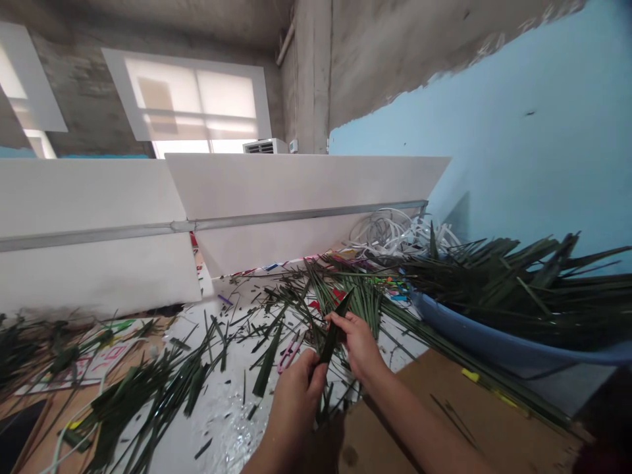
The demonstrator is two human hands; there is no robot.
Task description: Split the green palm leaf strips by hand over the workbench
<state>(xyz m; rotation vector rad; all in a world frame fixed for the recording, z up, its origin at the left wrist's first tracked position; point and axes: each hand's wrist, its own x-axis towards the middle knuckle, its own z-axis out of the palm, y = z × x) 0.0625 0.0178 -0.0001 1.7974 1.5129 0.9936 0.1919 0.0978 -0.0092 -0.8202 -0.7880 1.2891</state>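
A dark green leaf strip (332, 339) slants upward between my two hands near the lower middle of the view. My left hand (299, 388) pinches its lower end. Higher up, the fingers of my right hand (358, 339) close on its edge. Pink-handled scissors (290, 352) lie just left of the leaf, beside my left hand. Cut leaf pieces (269, 365) are scattered on the wet white surface (217, 408) around the hands. A bundle of long green leaves (368, 293) lies behind my right hand.
At the right stands a blue tub (474, 336) heaped with leaves (518, 289). Brown cardboard (419, 408) lies under my right forearm. Coiled white strips (390, 230) sit at the back against white panels (306, 184). More leaves (162, 388) lie at the left.
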